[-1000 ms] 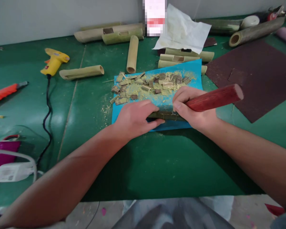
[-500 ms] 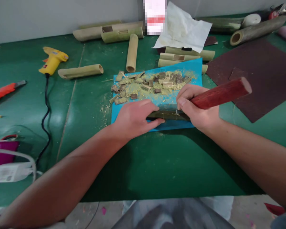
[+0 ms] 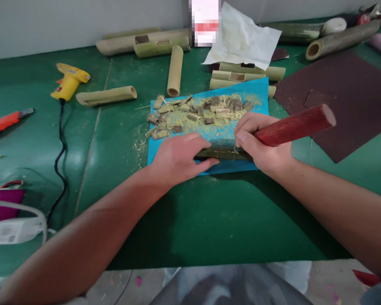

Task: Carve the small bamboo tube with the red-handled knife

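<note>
My left hand (image 3: 182,154) is closed around the left part of a dark green bamboo tube (image 3: 224,153), thumb on the near side and fingers over the far side. The tube lies crosswise on a blue sheet (image 3: 206,169). In my right hand (image 3: 263,146) is a carving tool with a thick red wooden handle (image 3: 295,126), which slants up to the right. Its metal tip, mostly hidden by my fingers, meets the top of the tube, where thin pale fibres stick up. Bamboo chips (image 3: 222,113) and yellowish shavings cover the far part of the sheet.
Cut bamboo tubes (image 3: 175,71) lie along the back, one (image 3: 106,96) at left. A yellow glue gun (image 3: 70,80) with a black cord and an orange cutter (image 3: 4,124) are on the left. A brown sheet (image 3: 339,106) lies right; white paper (image 3: 243,40) stands behind.
The red-handled carving tool has shifted very slightly, and its metal tip shows less than before. My left hand and the bamboo tube stay in place.
</note>
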`<move>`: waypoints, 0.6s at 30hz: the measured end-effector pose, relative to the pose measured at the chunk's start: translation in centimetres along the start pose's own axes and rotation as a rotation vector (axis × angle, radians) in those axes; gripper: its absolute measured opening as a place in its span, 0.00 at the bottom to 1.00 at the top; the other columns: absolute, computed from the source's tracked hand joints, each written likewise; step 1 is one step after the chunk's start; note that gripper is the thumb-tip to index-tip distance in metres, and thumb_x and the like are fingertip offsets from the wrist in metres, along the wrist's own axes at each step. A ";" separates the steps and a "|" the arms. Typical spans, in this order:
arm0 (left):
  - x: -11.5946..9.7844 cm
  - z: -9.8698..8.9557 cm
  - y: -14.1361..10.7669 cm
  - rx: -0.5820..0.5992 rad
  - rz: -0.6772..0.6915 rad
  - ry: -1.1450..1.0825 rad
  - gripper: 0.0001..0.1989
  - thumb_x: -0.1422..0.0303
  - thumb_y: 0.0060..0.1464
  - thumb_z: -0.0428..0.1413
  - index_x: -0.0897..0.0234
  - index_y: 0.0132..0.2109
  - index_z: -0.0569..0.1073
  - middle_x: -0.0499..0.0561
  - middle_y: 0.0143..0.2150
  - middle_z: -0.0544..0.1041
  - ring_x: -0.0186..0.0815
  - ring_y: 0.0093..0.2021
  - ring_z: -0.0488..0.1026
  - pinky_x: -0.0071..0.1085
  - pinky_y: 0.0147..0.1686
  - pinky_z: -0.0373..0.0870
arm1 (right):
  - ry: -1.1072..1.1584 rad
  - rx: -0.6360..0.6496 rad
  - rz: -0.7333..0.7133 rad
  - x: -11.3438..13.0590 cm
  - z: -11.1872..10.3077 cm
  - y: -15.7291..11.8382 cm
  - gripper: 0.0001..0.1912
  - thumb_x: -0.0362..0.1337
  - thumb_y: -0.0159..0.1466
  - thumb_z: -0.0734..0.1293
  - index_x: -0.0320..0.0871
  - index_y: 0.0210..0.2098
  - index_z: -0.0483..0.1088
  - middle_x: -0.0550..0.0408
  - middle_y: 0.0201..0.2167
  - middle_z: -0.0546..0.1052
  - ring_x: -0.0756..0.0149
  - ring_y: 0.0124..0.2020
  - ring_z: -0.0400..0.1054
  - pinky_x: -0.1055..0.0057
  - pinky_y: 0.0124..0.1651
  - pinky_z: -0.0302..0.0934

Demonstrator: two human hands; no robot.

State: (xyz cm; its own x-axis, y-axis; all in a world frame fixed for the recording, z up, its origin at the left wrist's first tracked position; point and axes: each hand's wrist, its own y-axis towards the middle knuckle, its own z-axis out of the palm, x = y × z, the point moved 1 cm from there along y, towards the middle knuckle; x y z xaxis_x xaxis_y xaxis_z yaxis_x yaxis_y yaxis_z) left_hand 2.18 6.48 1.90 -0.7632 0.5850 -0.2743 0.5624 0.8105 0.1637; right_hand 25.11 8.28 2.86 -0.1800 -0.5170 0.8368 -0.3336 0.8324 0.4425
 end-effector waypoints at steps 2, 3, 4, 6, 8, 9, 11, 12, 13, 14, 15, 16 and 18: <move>0.0 0.0 0.0 0.008 -0.003 0.001 0.17 0.52 0.66 0.60 0.61 0.43 0.82 0.49 0.33 0.78 0.36 0.33 0.74 0.31 0.31 0.59 | -0.011 0.016 0.004 0.1 0.0 0.0 0.17 0.37 0.68 0.68 0.50 0.24 0.64 0.53 0.27 0.75 0.59 0.29 0.71 0.55 0.35 0.68; 0.0 0.0 0.0 0.006 -0.003 0.000 0.18 0.51 0.66 0.60 0.61 0.42 0.82 0.49 0.33 0.78 0.36 0.33 0.74 0.31 0.30 0.58 | -0.022 0.026 0.008 0.1 0.0 0.0 0.17 0.38 0.69 0.68 0.50 0.24 0.64 0.53 0.27 0.75 0.59 0.29 0.72 0.54 0.35 0.68; 0.1 0.0 0.0 0.003 -0.001 -0.001 0.18 0.51 0.66 0.60 0.62 0.42 0.82 0.49 0.33 0.78 0.36 0.33 0.74 0.31 0.30 0.58 | -0.037 0.037 0.016 0.1 0.0 0.0 0.17 0.39 0.69 0.68 0.50 0.24 0.65 0.53 0.27 0.75 0.58 0.29 0.72 0.54 0.36 0.68; 0.1 0.1 -0.1 -0.010 0.004 -0.005 0.18 0.51 0.65 0.60 0.62 0.42 0.82 0.49 0.33 0.78 0.36 0.33 0.74 0.31 0.30 0.58 | -0.071 0.054 0.033 0.2 0.0 0.0 0.18 0.42 0.71 0.68 0.50 0.24 0.66 0.52 0.28 0.75 0.58 0.31 0.72 0.53 0.38 0.69; 0.2 0.1 -0.1 -0.016 0.005 -0.013 0.18 0.51 0.65 0.60 0.62 0.43 0.82 0.49 0.34 0.78 0.36 0.33 0.74 0.31 0.30 0.58 | -0.092 0.057 0.027 0.2 0.0 0.0 0.18 0.44 0.72 0.67 0.50 0.25 0.66 0.52 0.28 0.76 0.58 0.31 0.73 0.53 0.38 0.70; 0.2 0.1 -0.1 -0.017 0.006 -0.020 0.18 0.51 0.65 0.60 0.62 0.43 0.82 0.49 0.34 0.78 0.36 0.33 0.74 0.31 0.30 0.58 | -0.099 0.058 0.017 0.2 0.0 0.0 0.19 0.45 0.73 0.66 0.50 0.26 0.66 0.51 0.28 0.76 0.58 0.31 0.73 0.54 0.38 0.71; 0.2 0.1 0.0 -0.021 0.009 -0.037 0.18 0.50 0.65 0.59 0.61 0.43 0.82 0.49 0.33 0.77 0.36 0.32 0.73 0.31 0.30 0.58 | -0.122 0.060 0.002 0.1 0.1 0.0 0.19 0.47 0.74 0.65 0.50 0.26 0.65 0.51 0.28 0.75 0.58 0.31 0.72 0.55 0.37 0.70; 0.2 0.1 -0.1 -0.023 0.015 -0.045 0.18 0.50 0.66 0.59 0.61 0.42 0.82 0.49 0.33 0.77 0.35 0.32 0.73 0.31 0.29 0.58 | -0.135 0.059 0.003 0.1 0.1 0.0 0.20 0.48 0.74 0.64 0.50 0.26 0.65 0.51 0.28 0.75 0.58 0.30 0.72 0.55 0.37 0.70; 0.2 0.1 -0.1 -0.034 0.024 -0.052 0.19 0.49 0.66 0.59 0.61 0.42 0.82 0.48 0.32 0.76 0.35 0.31 0.73 0.31 0.29 0.58 | -0.145 0.057 0.008 0.0 0.1 0.0 0.21 0.49 0.74 0.64 0.50 0.26 0.64 0.51 0.28 0.75 0.58 0.30 0.72 0.55 0.37 0.70; 0.2 0.0 -0.1 -0.056 0.037 -0.057 0.20 0.49 0.66 0.58 0.61 0.42 0.82 0.48 0.31 0.76 0.34 0.30 0.72 0.31 0.28 0.58 | -0.150 0.052 0.008 0.0 0.1 0.0 0.22 0.50 0.74 0.64 0.50 0.26 0.64 0.51 0.28 0.75 0.58 0.30 0.72 0.55 0.36 0.70; 0.2 0.0 -0.1 -0.091 0.060 -0.058 0.21 0.48 0.66 0.58 0.61 0.43 0.83 0.48 0.30 0.76 0.34 0.29 0.72 0.31 0.28 0.59 | -0.148 0.040 -0.001 0.0 0.1 0.0 0.22 0.50 0.74 0.64 0.50 0.25 0.63 0.51 0.27 0.75 0.58 0.30 0.71 0.55 0.36 0.70; 0.2 -0.1 -0.1 -0.144 0.091 -0.058 0.22 0.47 0.67 0.57 0.61 0.46 0.83 0.48 0.29 0.75 0.34 0.28 0.72 0.31 0.28 0.60 | -0.149 0.029 -0.014 0.0 0.1 0.0 0.23 0.51 0.74 0.64 0.49 0.24 0.63 0.51 0.26 0.74 0.58 0.29 0.71 0.55 0.35 0.69; 0.0 -0.4 -0.2 -0.292 0.184 -0.053 0.23 0.48 0.68 0.57 0.62 0.51 0.82 0.47 0.29 0.76 0.33 0.27 0.73 0.30 0.28 0.64 | -0.207 0.061 -0.037 0.0 0.2 -0.2 0.24 0.50 0.75 0.62 0.49 0.24 0.62 0.52 0.26 0.74 0.59 0.29 0.71 0.56 0.35 0.69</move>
State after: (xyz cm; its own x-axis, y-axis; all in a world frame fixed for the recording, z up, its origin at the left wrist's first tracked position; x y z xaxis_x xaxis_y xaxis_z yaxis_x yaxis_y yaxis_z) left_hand 1.99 6.35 2.26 -0.6354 0.7261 -0.2626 0.5688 0.6702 0.4768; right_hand 25.00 8.09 2.74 -0.3509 -0.5820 0.7336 -0.3979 0.8019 0.4458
